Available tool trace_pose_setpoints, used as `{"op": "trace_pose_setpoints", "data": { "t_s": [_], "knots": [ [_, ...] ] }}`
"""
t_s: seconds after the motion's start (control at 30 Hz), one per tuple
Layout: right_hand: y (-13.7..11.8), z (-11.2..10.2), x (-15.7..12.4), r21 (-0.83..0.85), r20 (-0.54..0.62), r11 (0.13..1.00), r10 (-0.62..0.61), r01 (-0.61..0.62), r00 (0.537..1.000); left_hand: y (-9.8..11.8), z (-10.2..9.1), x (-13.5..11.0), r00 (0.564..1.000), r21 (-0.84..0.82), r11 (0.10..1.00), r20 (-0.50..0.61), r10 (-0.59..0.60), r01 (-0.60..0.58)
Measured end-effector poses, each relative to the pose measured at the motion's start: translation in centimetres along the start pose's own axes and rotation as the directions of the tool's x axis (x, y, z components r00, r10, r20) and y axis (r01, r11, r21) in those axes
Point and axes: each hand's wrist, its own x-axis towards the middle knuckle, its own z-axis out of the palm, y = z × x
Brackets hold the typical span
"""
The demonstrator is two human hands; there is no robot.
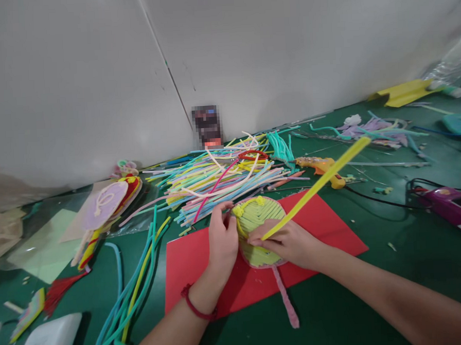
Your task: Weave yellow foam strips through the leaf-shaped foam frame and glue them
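A round fan-like piece [269, 214] covered in green pipe cleaners, with a pink rim and a pink handle [287, 303], lies on red paper [329, 224]. Small yellow knots sit along its upper part. My left hand [223, 240], a red cord bracelet at its wrist, grips the piece's left edge between thumb and fingers. Over the middle of the piece, my right hand [296, 246] pinches a yellow pipe cleaner [323, 180], whose long free end sticks up to the right. Part of the green surface is hidden beneath my right hand.
Behind the paper lies a pile of coloured pipe cleaners [223, 180] with red-handled scissors [253, 155]. An orange glue gun [323, 166] rests to the right, its cable trailing towards a purple tool [451, 207]. Finished fans [106, 204] and loose teal strands [138, 285] lie left.
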Motion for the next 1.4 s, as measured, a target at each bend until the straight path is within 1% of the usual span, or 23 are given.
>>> {"op": "trace_pose_setpoints", "data": {
  "t_s": [0.1,0.27,0.33,0.43,0.53,0.63,0.77,0.8,0.87,0.9,0.97,1.07,1.23,1.3,1.4],
  "knots": [
    [0.1,0.0,-0.1,-0.016,-0.012,1.0,-0.019,0.019,1.0,0.5,-0.1,0.2,0.999,-0.134,0.99,0.001,-0.044,0.044],
    [0.5,0.3,-0.3,-0.019,-0.099,0.992,-0.125,0.124,0.987,0.8,-0.3,0.5,0.991,-0.282,0.951,0.025,-0.128,0.13],
    [0.7,0.3,-0.4,-0.028,-0.109,0.99,-0.14,0.138,0.984,0.5,-0.4,0.6,0.988,-0.364,0.919,0.065,-0.138,0.152],
    [0.6,0.2,-0.3,-0.039,-0.098,0.989,-0.143,0.139,0.985,0.2,-0.3,0.7,0.976,-0.49,0.847,0.165,-0.14,0.205],
    [0.4,0.0,-0.3,-0.037,-0.09,0.989,-0.149,0.146,0.985,0.1,-0.3,0.7,0.962,-0.553,0.795,0.237,-0.135,0.248],
    [0.4,-0.2,-0.3,-0.027,-0.086,0.989,-0.144,0.143,0.986,0.1,-0.3,0.7,0.955,-0.576,0.774,0.267,-0.126,0.263],
    [0.4,-0.3,-0.3,-0.028,-0.094,0.988,-0.155,0.153,0.983,0.3,-0.4,0.7,0.954,-0.593,0.76,0.273,-0.123,0.268],
    [0.4,-0.3,-0.2,-0.035,-0.095,0.986,-0.163,0.161,0.982,0.5,-0.5,0.6,0.947,-0.604,0.744,0.294,-0.125,0.286],
    [0.4,-0.5,-0.2,-0.045,-0.096,0.985,-0.172,0.169,0.98,0.9,-0.5,0.5,0.919,-0.624,0.695,0.368,-0.141,0.357],
    [0.4,-0.6,-0.1,-0.047,-0.099,0.985,-0.17,0.166,0.98,1.1,-0.5,0.4,0.896,-0.626,0.667,0.418,-0.152,0.405],
    [0.4,-0.8,0.0,-0.045,-0.114,0.986,-0.168,0.163,0.979,1.5,-0.4,0.2,0.865,-0.628,0.625,0.474,-0.166,0.464],
    [0.4,-0.8,0.0,-0.045,-0.143,0.982,-0.188,0.183,0.972,1.7,-0.2,0.2,0.853,-0.642,0.59,0.493,-0.17,0.489],
    [0.4,-0.7,0.0,-0.067,-0.152,0.979,-0.203,0.195,0.967,1.3,0.0,0.3,0.808,-0.619,0.556,0.56,-0.183,0.555],
    [0.4,-0.7,0.0,-0.074,-0.156,0.979,-0.201,0.191,0.967,1.3,-0.1,0.2,0.805,-0.623,0.544,0.562,-0.19,0.563],
    [0.4,-0.6,-0.1,-0.066,-0.153,0.978,-0.205,0.197,0.967,1.3,-0.1,0.2,0.814,-0.628,0.545,0.545,-0.203,0.556]
  ]
}}
